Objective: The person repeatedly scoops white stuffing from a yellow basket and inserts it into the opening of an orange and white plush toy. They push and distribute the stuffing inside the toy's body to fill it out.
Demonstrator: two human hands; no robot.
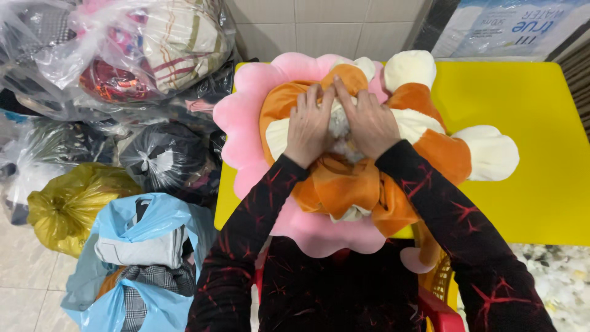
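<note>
Fingers (316,101) of both hands are pressed flat, ungripping, into white stuffing (339,126), so the orange plush toy (369,178) is steadied on the yellow table (534,123).

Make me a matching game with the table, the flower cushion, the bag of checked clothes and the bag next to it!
Things:
1. table
2. flower cushion
3. bag of checked clothes
4. knotted bag beside it

Colours:
a. light blue
b. bright yellow
c. mustard yellow
d. pink

Pairs: 1-b, 2-d, 3-a, 4-c

Both hands, left hand and right hand, press on the orange plush toy.
</note>
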